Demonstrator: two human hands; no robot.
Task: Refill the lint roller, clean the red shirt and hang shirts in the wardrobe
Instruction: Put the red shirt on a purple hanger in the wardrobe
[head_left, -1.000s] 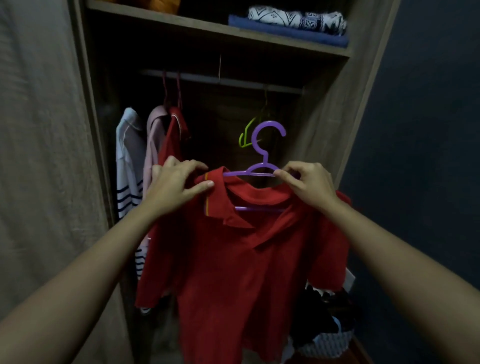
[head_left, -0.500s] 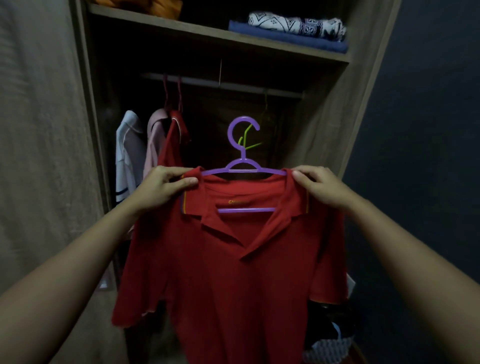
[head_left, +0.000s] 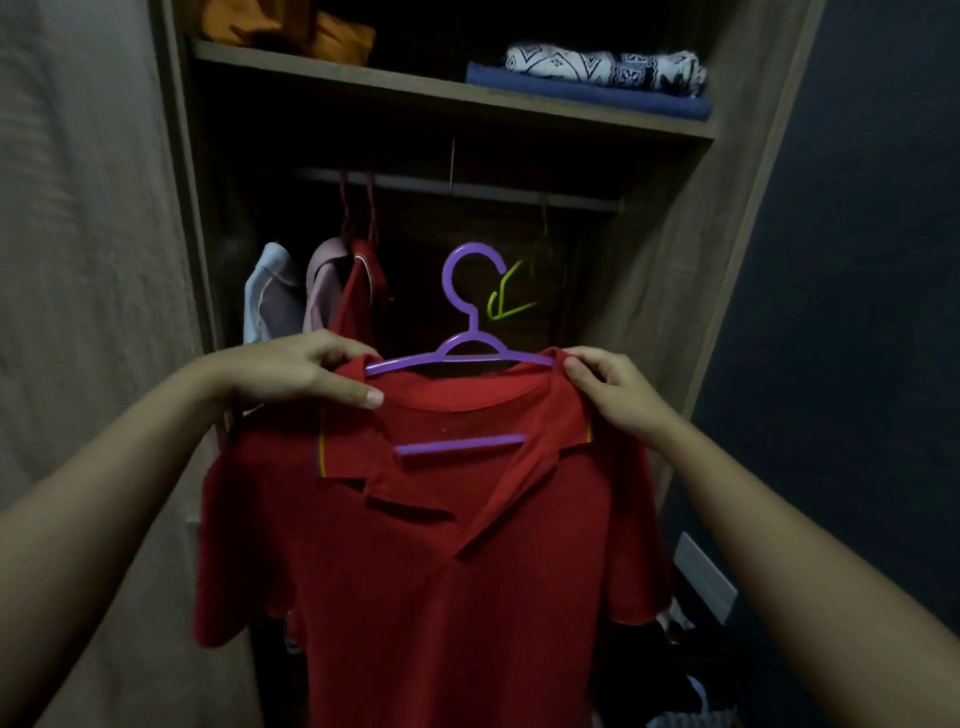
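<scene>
- The red short-sleeved polo shirt (head_left: 431, 561) sits on a purple plastic hanger (head_left: 462, 353) and is held up in front of the open wooden wardrobe (head_left: 675, 291), below its metal rail (head_left: 467, 188).
- The left hand (head_left: 291, 371) has its fingers (head_left: 343, 392) pinched on the shirt's left shoulder, where the hanger arm ends; the right hand (head_left: 613, 389) grips the other shoulder beside the collar.
- The hanger's long axis runs left to right between the hands, and its hook (head_left: 470, 275) stands upright, opening to the right.
- The relation that matters: the rail lies above and behind the hook (well clear of it), so the likely next move is up and forward.
- A free stretch of rail lies between the hung shirts (head_left: 317, 291) on the left and a green hanger (head_left: 506, 304) on the right; both hands seem about equally near it.
</scene>
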